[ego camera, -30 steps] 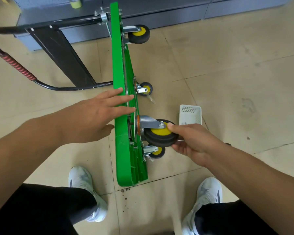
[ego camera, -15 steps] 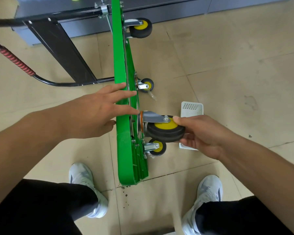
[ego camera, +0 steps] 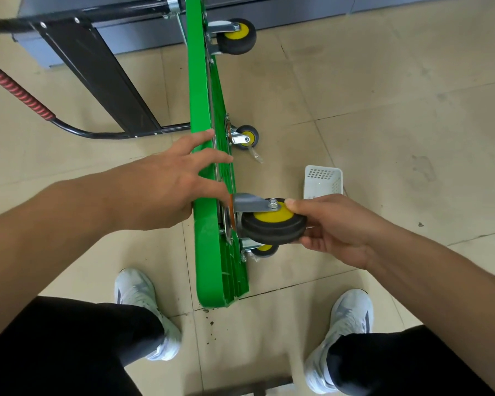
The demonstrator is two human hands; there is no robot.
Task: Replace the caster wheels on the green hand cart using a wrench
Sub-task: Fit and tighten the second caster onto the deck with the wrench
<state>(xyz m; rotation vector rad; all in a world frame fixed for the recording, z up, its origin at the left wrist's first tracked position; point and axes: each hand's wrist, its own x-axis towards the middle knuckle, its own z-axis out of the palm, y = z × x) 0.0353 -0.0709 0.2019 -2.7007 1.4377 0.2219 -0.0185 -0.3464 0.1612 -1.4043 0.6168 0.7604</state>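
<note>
One head-worn wide-angle view looks steeply down, close over the hands, toward the tiled floor [ego camera: 383,110].

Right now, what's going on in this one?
A person has the green hand cart tipped on its side on the floor. Their left hand steadies its upper edge with straight fingers, while the right hand grips a large caster wheel held against the underside. No wrench is in view; a white basket sits on the floor nearby.

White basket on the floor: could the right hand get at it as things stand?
Probably not right away: the right hand grips the large caster wheel at the green cart deck. The white basket sits just beyond it, nothing between, so once freed, likely yes.
</note>
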